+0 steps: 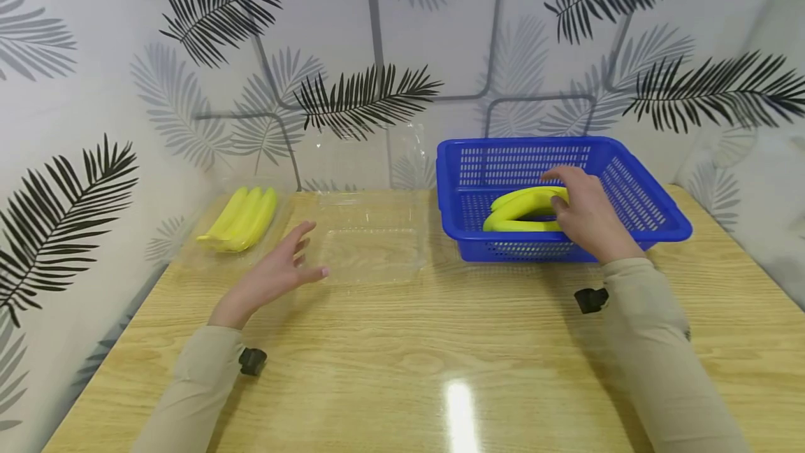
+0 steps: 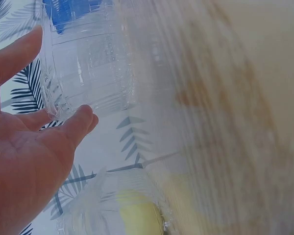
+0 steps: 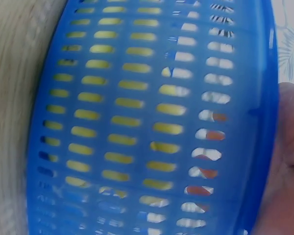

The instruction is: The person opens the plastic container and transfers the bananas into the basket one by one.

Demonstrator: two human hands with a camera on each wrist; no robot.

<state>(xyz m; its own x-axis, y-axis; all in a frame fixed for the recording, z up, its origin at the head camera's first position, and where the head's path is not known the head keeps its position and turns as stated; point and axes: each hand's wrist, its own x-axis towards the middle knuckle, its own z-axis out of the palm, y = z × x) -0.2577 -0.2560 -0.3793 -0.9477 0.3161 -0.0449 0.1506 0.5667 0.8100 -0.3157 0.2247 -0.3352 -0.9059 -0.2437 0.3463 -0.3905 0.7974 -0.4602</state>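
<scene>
My right hand (image 1: 591,215) reaches over the front rim of a blue plastic basket (image 1: 566,249), thumb and index finger spread apart above yellow bananas (image 1: 512,215) lying inside. In the right wrist view the basket's slotted wall (image 3: 152,105) hides most of the fingers, while yellow shows through the slots. On the left, my left hand (image 1: 273,275) hovers with fingers apart beside a clear plastic clamshell box (image 1: 371,271), whose lid stands raised at the back. The left wrist view has the fingertips (image 2: 81,122) right at the box's edge.
A second clear box (image 1: 189,247) holding several bananas (image 1: 245,219) sits at the left rear of the wooden table (image 1: 390,355). Behind the table hangs a leaf-patterned backdrop (image 1: 434,33). Black wrist cameras are strapped at both sleeves (image 1: 210,362).
</scene>
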